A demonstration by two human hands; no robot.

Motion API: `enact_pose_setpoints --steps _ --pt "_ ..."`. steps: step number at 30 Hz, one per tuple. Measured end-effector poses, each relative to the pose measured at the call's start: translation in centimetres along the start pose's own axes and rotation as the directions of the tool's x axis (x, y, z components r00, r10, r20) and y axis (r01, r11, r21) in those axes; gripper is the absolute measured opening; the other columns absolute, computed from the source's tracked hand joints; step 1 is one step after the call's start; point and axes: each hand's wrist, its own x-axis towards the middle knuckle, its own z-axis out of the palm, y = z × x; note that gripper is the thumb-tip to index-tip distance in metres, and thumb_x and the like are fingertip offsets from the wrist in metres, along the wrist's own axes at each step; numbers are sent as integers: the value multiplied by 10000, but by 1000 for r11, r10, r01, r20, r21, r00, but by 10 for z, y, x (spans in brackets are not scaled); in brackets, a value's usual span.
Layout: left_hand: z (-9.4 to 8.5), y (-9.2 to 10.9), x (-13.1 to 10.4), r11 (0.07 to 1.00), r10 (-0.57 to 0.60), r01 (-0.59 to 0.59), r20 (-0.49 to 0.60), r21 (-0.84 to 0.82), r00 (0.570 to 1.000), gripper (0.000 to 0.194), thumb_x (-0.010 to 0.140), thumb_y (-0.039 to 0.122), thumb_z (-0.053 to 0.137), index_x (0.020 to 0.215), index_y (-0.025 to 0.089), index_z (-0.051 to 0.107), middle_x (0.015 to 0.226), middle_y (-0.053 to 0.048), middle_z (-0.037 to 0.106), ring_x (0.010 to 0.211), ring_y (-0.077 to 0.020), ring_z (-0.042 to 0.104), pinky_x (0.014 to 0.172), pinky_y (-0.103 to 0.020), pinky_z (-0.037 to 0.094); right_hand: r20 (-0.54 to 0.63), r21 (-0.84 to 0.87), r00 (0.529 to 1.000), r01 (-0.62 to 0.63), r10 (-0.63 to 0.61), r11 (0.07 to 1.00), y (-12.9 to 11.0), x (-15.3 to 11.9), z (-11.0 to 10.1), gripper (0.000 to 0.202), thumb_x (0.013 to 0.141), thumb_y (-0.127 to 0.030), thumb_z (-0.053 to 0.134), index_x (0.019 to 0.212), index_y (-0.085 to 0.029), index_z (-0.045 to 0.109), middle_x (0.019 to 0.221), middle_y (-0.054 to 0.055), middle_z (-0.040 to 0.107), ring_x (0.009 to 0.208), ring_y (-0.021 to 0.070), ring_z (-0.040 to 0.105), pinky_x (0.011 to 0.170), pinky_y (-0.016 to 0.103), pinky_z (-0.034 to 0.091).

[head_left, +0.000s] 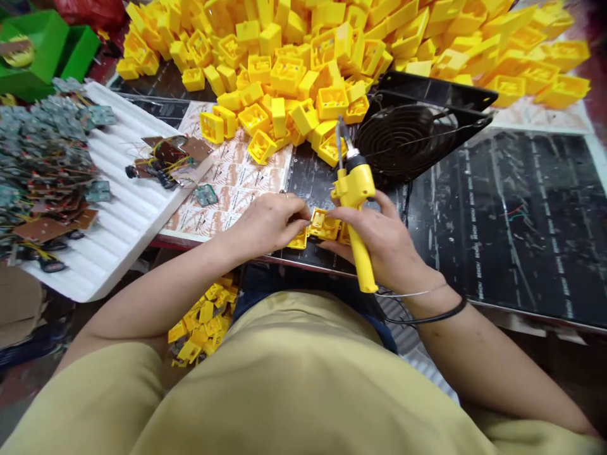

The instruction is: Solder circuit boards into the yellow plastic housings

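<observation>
In the head view my right hand (379,230) is wrapped round a yellow soldering gun (363,243), its metal tip pointing away from me. Fingers of that hand also reach beside small open yellow plastic cases (318,222), which sit in a row at the table's near edge. My left hand (272,221) is closed in a pinch right at the left side of these cases, above another yellow case (298,241). Whatever lies between its fingertips is too small or hidden to make out.
A large heap of yellow cases (284,72) covers the back of the table. A black fan (412,136) stands behind the soldering gun. At left, a white foam tray (128,234) bears wired circuit boards; green bins (35,47) stand beyond. More yellow pieces (203,325) lie below the table edge.
</observation>
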Motion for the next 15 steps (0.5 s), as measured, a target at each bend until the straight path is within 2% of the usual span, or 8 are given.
enact_pose_setpoints --steps 2,4,6,9,11,13,15 --pt "3 -3 -1 999 -8 8 4 48 1000 120 856 181 606 863 150 722 833 -45 744 761 -164 663 720 -276 472 -75 -5 997 -32 31 999 -5 -4 -13 305 889 -289 715 1152 -230 572 960 26 712 807 188 689 996 423 509" --pt "2 -5 -2 999 -30 31 -16 40 999 132 866 202 597 869 157 721 829 -35 743 757 -160 662 729 -276 473 -137 4 987 -83 83 997 -8 -8 -27 293 849 -219 751 1097 -240 597 902 3 707 739 154 669 825 306 554" --pt "1 -7 -2 999 -47 47 -37 9 998 145 872 220 585 871 162 718 813 -21 738 734 -147 657 723 -265 472 -109 8 988 -110 110 994 -8 -10 -34 323 847 -257 756 1125 -221 595 953 34 705 781 171 673 744 291 555" --pt "-3 -6 1 999 -45 45 -54 -3 998 154 868 232 577 863 158 712 810 -21 734 724 -141 652 719 -259 473 27 -15 998 -63 63 998 -5 -8 -21 447 875 -425 714 1214 -178 558 1049 100 681 946 261 671 921 440 538" --pt "-8 -3 3 999 -47 48 -57 9 997 157 866 243 574 865 161 708 830 -25 736 735 -144 653 724 -258 475 70 -21 997 -13 14 1000 -3 -3 -5 412 910 -380 675 1237 -170 538 1003 94 674 938 264 667 1012 534 483" --pt "-14 -1 4 998 -64 65 -54 20 996 154 861 259 573 870 178 704 848 -21 738 756 -147 656 738 -256 479 38 -7 999 22 -21 1000 -4 2 4 321 930 -241 635 1229 -188 532 931 57 670 873 227 672 1025 552 476" --pt "-22 0 4 996 -83 84 -55 23 995 151 855 272 573 864 196 702 850 -13 739 773 -152 661 757 -258 481 -66 22 998 5 -4 1000 -6 4 -1 327 915 -182 638 1218 -228 526 966 45 670 916 220 680 997 517 512"
